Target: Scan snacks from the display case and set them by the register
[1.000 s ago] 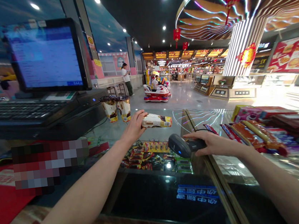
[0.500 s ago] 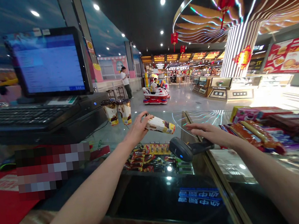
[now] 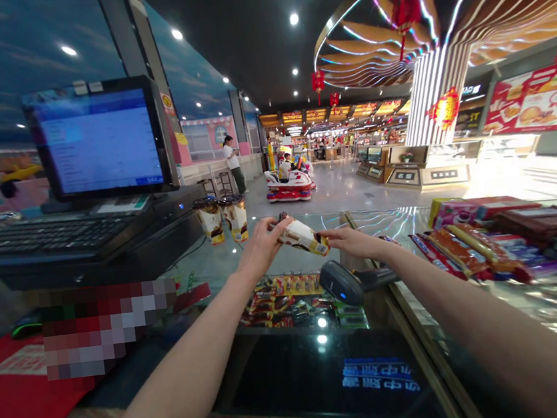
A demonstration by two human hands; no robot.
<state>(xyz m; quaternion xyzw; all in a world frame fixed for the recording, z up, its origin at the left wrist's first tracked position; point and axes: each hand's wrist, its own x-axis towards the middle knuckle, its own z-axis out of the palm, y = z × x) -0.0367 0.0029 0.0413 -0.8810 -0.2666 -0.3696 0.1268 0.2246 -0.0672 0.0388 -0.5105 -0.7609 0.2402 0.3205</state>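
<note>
On inspection, the left hand (image 3: pixel 261 246) was found above the glass-topped desk (image 3: pixel 218 259), its grip pinching a patterned cup (image 3: pixel 302 236) by the dark end. The cup was held in the air and tilted, the dark end up towards the left hand and the pale, yellow-edged end down towards the right.

The right hand (image 3: pixel 355 243) was extended from the other side, its grip loose, fingers stretched out and wrapped around nothing. Its fingertips stood at the lower end of the cup; whether they touched it could not be determined from where I stood.

A black scanner (image 3: pixel 342 283) lay just below the right hand, a blue light showing on its head and its handle pointing towards the right forearm. Two similar cups (image 3: pixel 236 219) stood upright side by side, near the monitor (image 3: pixel 100 143) and keyboard (image 3: pixel 48 238) on the left.

Small packaged goods (image 3: pixel 279 306) were visible through the glass between the forearms. Wrapped snack bars (image 3: pixel 467 248) lay on the right, near a pink and yellow box (image 3: pixel 460 212). A red mat (image 3: pixel 20 413) occupied the near left corner, a mouse (image 3: pixel 27 328) close to its far edge.
</note>
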